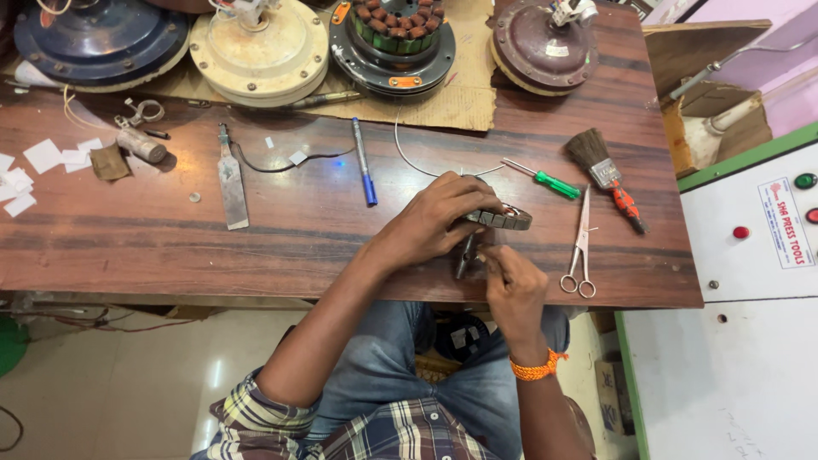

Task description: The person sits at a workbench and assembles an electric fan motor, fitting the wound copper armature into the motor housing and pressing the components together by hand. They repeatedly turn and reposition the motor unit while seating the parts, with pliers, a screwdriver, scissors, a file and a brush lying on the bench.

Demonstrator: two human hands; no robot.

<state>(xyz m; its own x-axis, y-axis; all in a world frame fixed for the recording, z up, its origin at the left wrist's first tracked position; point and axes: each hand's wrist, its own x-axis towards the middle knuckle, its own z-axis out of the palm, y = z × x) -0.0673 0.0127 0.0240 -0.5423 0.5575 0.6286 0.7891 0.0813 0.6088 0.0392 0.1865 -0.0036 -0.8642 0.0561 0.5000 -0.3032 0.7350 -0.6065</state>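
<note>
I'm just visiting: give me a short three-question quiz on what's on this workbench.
1. True or false: the scissors lie to the right of the hands.
2. What colour is the screwdriver handle? A red, B green, C yellow.
3. Which hand presses down on the ring-shaped metal part near the table edge?

Key: 1 true. 2 B. 3 The left hand lies on top of it; the right hand works just below it.
</note>
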